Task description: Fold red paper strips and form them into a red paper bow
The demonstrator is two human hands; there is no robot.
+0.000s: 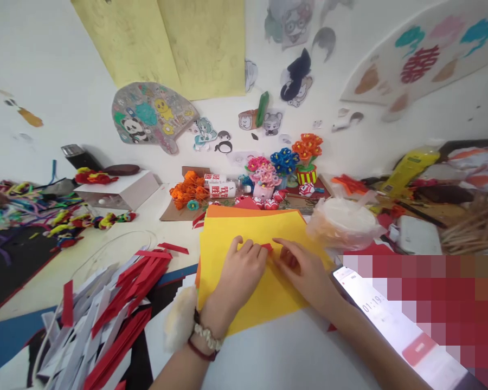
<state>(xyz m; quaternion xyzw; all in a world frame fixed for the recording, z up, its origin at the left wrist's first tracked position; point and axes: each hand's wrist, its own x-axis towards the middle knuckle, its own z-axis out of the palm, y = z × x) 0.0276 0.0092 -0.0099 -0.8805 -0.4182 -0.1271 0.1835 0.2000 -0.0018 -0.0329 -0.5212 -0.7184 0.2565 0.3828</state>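
Note:
A small piece of folded red paper (267, 247) lies over the yellow sheet (264, 319), mostly covered by fingers. My left hand (244, 271) is closed on it, knuckles up, its fingertips hidden from view. Just to the right, my right hand (299, 265) has its thumb and index finger apart, close to the red piece, with nothing visible between them. Orange paper edges show beneath the yellow sheet. A scrunchie and a fluffy white ball (181, 319) hang at my left wrist.
Red and white folded paper strips (106, 314) are heaped on the left. A phone (390, 325) showing a timer lies right. Behind stand pipe-cleaner flowers (264, 173), a bottle (223, 188) on its side and a plastic-wrapped white roll (345, 219). A white box (122, 189) stands back left.

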